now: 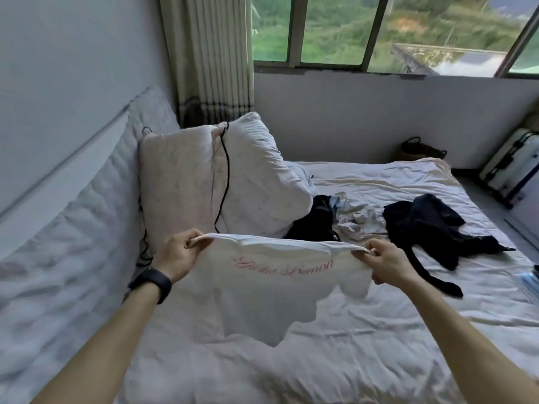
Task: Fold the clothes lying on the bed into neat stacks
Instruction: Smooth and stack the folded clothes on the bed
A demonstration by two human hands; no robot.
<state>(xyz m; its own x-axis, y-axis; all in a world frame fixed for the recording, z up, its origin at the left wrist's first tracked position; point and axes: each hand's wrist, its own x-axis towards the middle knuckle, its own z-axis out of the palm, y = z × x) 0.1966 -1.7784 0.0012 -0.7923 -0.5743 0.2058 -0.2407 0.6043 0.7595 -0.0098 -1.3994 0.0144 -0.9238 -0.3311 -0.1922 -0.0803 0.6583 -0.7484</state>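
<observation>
1. A white T-shirt point(262, 293) with pink script lettering is held up over the near middle of the bed point(350, 360). It is stretched wide between both hands, and its lower part hangs toward the sheet. Whether the hem touches the bed cannot be told.
2. The left hand point(178, 253) grips the shirt's left top corner, its fingers point(194, 243) curled round the fabric. A black watch point(153, 282) sits on that wrist.
3. The right hand point(382, 263) holds the right top corner, its fingers point(364, 253) clenched on bunched cloth.
4. Beyond the shirt, mid-bed, a dark garment point(315, 223) lies crumpled against a pillow.
5. Just right of it sits a small heap of pale crumpled clothes point(358, 220).
6. Further right a black garment point(428, 225) is spread loosely, with one long strip trailing toward the near side.
7. Two white pillows point(180, 182) stand propped at the far left, and a black cable point(224, 170) is draped down between them.
8. Past the bed, a pleated curtain point(215, 53) hangs beside a window point(379, 27).
9. A dark basket point(420, 150) sits by the far wall, and a white suitcase point(510, 167) leans at the far right.
</observation>
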